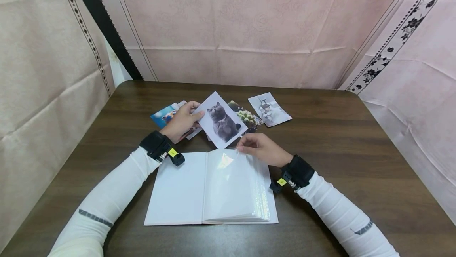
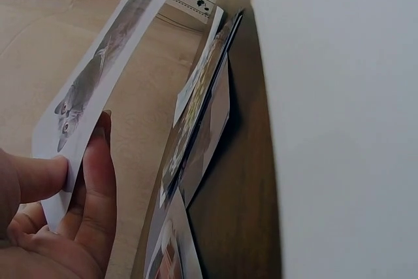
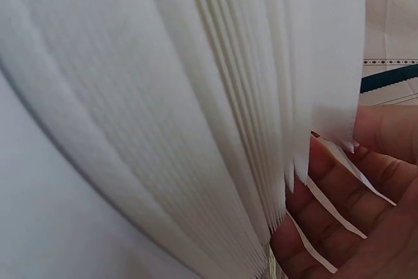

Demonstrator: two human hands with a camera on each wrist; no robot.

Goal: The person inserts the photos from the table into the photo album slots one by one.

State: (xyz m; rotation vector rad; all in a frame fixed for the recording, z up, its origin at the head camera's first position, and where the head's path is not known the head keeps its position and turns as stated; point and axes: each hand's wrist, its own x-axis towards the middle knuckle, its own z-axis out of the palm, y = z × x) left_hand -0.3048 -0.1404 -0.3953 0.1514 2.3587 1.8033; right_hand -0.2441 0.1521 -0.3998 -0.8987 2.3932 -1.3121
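My left hand [image 1: 183, 121] pinches the corner of a photo of a grey cat [image 1: 221, 124] between thumb and fingers, tilted above the far edge of an open photo album. In the left wrist view the cat photo [image 2: 104, 63] shows nearly edge-on. The album lies with its white inside cover [image 1: 178, 189] at left and a stack of clear sleeve pages [image 1: 231, 189] at right. At the top of those pages my right hand [image 1: 263, 149] pinches the edge of a sleeve. Seen from the right wrist, fanned page edges [image 3: 235, 96] run down to the fingers [image 3: 339, 187].
Behind the album, a cactus photo [image 1: 246, 116] lies partly under the cat photo. To its right is a photo with a pale figure [image 1: 269, 109]. A blue photo [image 1: 165, 114] and others lie beneath my left hand on the brown wooden table [image 1: 338, 138].
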